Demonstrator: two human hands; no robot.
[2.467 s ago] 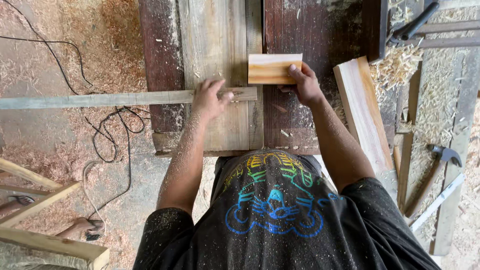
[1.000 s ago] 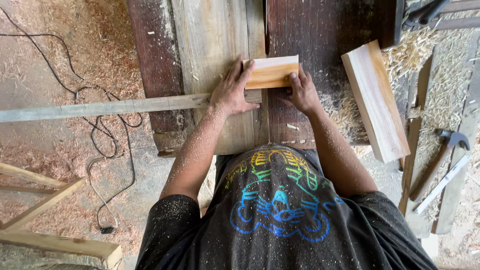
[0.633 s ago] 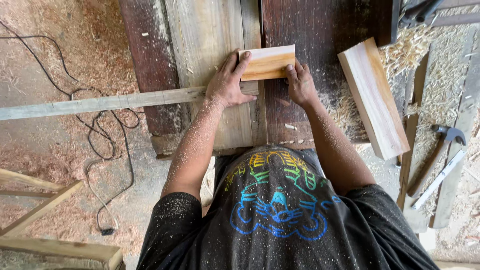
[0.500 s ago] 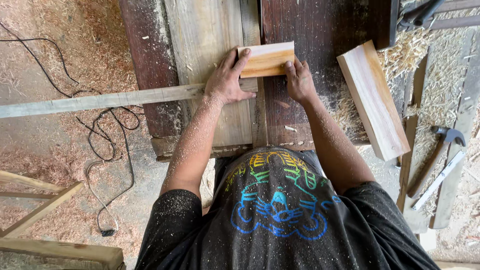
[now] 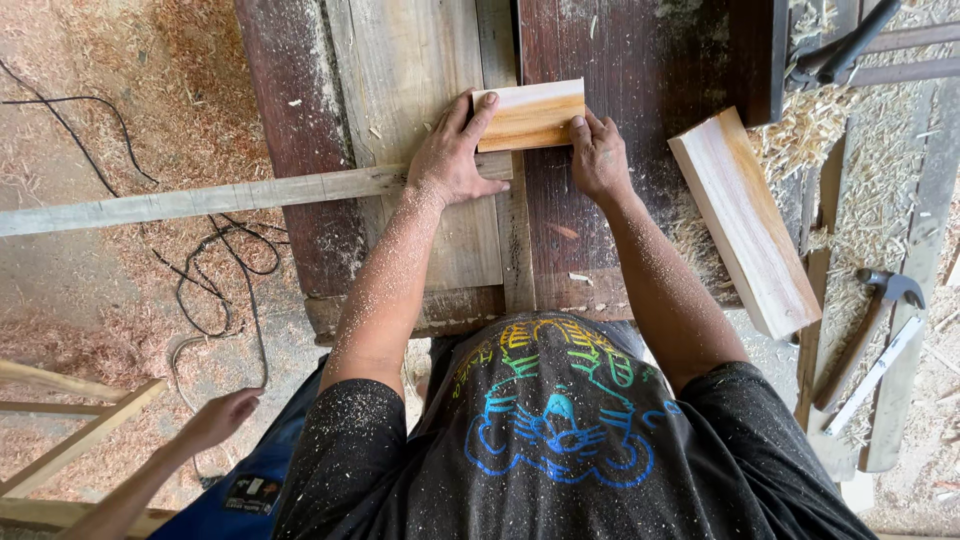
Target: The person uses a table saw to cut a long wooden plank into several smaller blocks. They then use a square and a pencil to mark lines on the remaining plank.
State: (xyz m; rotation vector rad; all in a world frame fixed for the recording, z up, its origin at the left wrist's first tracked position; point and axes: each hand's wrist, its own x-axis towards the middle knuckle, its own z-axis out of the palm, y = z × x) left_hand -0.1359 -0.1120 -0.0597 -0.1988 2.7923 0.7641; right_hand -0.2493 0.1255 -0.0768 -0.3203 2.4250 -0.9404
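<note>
From the head view, the left hand (image 5: 452, 160) and right hand (image 5: 597, 155) pressed on either end of a small wooden block (image 5: 529, 114) lying flat on the dark plank surface (image 5: 640, 60), fingers spread, neither grip closed round it. A longer block (image 5: 745, 222) lay to the right.

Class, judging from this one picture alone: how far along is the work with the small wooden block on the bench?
Done: the small block lies flat on the workbench, cut to length. In hand: the left hand and right hand press its two ends, steadying it. Left: no tool touches it; the hammer lies aside, and a longer block waits untouched to the right.
</note>
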